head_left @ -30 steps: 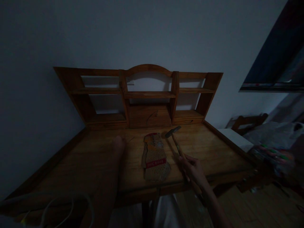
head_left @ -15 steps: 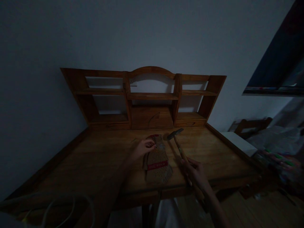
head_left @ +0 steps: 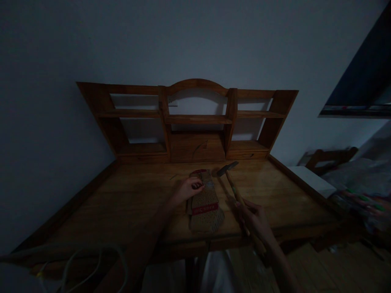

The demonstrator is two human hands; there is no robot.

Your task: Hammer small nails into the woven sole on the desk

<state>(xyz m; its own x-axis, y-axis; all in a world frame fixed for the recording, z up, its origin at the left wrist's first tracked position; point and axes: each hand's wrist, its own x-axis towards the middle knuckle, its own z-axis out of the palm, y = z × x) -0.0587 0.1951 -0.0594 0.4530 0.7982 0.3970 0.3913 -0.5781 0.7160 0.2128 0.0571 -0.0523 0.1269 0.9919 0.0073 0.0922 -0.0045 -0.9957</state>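
Cardboard piece: lying on the desk, lower centre of frame, between the two hands. Brown, speckled print, red band across its lower part, ragged edges.

Left hand: over the cardboard's upper left part, fingers curled in, thumb and fingertips bunched near each other. Can't tell if anything small is pinched there; too dark and small.

Right hand: lower right of centre, closed around the wooden handle of the hammer. Handle slants from the metal head at upper left down past the grip, lower end beyond the desk's front edge. Head sits to the right of the cardboard's top end, apart from it. Can't tell if the head touches the desk.

Thin sliver on the desk, left of the cardboard's top; too small to identify.

Wooden shelf unit along the desk's back edge, mid-frame, arched top in the middle section. Pale wall behind it.

Right side of frame: white flat-topped item, wooden chair back, clear plastic bag with colourful contents. Dark window upper right. Pale cable loops lower left.
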